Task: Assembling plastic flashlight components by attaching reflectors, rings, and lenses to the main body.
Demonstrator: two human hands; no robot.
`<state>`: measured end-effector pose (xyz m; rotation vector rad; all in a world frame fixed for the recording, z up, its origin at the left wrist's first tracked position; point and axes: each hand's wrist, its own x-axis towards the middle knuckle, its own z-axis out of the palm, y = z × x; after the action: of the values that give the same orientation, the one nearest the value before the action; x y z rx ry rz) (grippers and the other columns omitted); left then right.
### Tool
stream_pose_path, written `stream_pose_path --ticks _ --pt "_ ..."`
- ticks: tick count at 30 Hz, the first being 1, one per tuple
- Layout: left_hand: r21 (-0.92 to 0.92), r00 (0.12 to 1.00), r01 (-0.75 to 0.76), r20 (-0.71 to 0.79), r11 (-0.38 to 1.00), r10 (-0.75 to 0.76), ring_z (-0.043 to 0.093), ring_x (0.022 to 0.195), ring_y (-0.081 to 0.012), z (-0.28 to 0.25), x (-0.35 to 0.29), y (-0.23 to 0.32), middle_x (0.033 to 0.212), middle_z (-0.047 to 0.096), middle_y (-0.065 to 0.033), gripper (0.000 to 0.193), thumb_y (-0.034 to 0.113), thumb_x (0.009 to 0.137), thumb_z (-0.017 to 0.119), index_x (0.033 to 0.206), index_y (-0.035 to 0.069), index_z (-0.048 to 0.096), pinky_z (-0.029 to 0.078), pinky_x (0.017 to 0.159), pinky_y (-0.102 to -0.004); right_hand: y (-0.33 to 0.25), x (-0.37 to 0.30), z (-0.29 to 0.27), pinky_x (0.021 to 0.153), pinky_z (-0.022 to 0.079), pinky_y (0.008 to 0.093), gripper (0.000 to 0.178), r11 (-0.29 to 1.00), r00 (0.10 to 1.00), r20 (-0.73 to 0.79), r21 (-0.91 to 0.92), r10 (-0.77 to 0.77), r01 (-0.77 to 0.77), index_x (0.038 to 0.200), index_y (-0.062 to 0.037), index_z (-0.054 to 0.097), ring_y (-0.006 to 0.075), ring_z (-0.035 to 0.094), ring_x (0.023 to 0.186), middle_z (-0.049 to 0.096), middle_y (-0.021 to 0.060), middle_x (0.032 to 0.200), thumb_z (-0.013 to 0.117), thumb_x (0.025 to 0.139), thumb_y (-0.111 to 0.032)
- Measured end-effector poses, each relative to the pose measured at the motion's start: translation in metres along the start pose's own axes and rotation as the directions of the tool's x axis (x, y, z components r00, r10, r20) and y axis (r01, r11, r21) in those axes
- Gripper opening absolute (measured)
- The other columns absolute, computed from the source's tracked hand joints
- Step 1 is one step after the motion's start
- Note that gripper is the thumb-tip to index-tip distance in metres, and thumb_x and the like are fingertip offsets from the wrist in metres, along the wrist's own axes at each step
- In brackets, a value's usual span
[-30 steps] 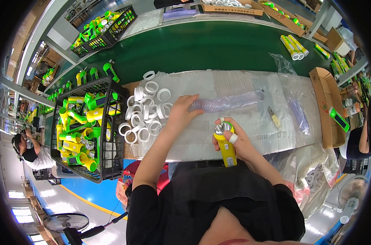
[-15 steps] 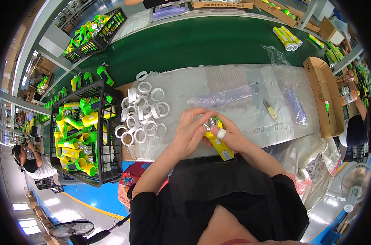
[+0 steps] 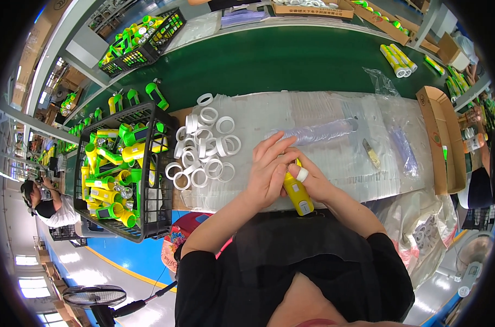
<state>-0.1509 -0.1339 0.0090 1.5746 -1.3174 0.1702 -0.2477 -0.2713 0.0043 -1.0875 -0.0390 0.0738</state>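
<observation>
Head: left hand (image 3: 269, 173) partly hides flashlight (image 3: 298, 195); rings (image 3: 202, 148), crate (image 3: 145, 220) leftward.

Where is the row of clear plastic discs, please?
In the head view, the row of clear discs lies right of white plastic rings, beyond the left hand.

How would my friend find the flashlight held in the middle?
Find the big green table, then the pale sheet along its near side. By the sheet's near edge, the right hand grips a yellow flashlight. Its nearest neighbours lie in a black basket; this one is held.
</observation>
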Motion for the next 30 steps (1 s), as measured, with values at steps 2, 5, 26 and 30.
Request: stream_pose_path --ticks 2,5,26,30 --pt "0.093 0.997 0.014 0.077 0.996 -0.021 0.045 0.130 -0.0394 -0.006 0.003 0.000 0.135 0.055 -0.0164 0.033 0.014 0.096 0.042 0.116 0.002 0.065 0.032 0.106 -0.0488 0.006 0.004 -0.006 0.068 0.050 0.0328 0.038 1.000 0.999 0.031 -0.012 -0.014 0.014 0.132 -0.0103 0.040 0.0184 0.062 0.075 0.057 0.0088 0.098 0.048 0.101 -0.031" --pt "-0.058 0.991 0.050 0.126 0.997 -0.042 0.044 0.132 -0.0390 -0.017 0.012 -0.001 0.137 0.054 -0.0168 0.033 0.013 0.096 0.044 0.122 0.002 0.062 0.033 0.106 -0.0487 0.004 0.013 -0.011 0.066 0.050 0.0316 0.038 0.991 0.994 0.033 -0.071 -0.108 0.110 0.130 -0.0097 0.041 0.0165 0.061 0.074 0.058 0.0076 0.093 0.053 0.099 -0.027" --pt "-0.225 0.824 0.565 0.104 0.794 -0.557 0.061 0.096 -0.0099 -0.085 0.068 -0.054 0.100 0.064 -0.0020 0.039 0.016 0.093 0.068 0.130 0.007 0.058 0.051 0.074 -0.0260 -0.005 0.032 -0.033 0.066 0.052 0.0259 0.036 0.902 0.929 -0.054 -0.265 -0.367 0.341 0.124 -0.0101 0.047 0.0089 0.057 0.079 0.056 0.0024 0.097 0.064 0.092 -0.012" --pt "-0.527 0.953 0.290 0.083 0.799 -0.291 0.063 0.098 -0.0175 -0.040 0.059 -0.006 0.115 0.061 -0.0100 0.026 0.001 0.084 0.074 0.107 0.004 0.063 0.054 0.079 -0.0311 -0.003 0.033 -0.033 0.065 0.053 0.0263 0.037 0.894 0.920 -0.053 -0.263 -0.389 0.363 0.125 -0.0094 0.047 0.0098 0.059 0.081 0.056 0.0035 0.100 0.063 0.092 -0.011"
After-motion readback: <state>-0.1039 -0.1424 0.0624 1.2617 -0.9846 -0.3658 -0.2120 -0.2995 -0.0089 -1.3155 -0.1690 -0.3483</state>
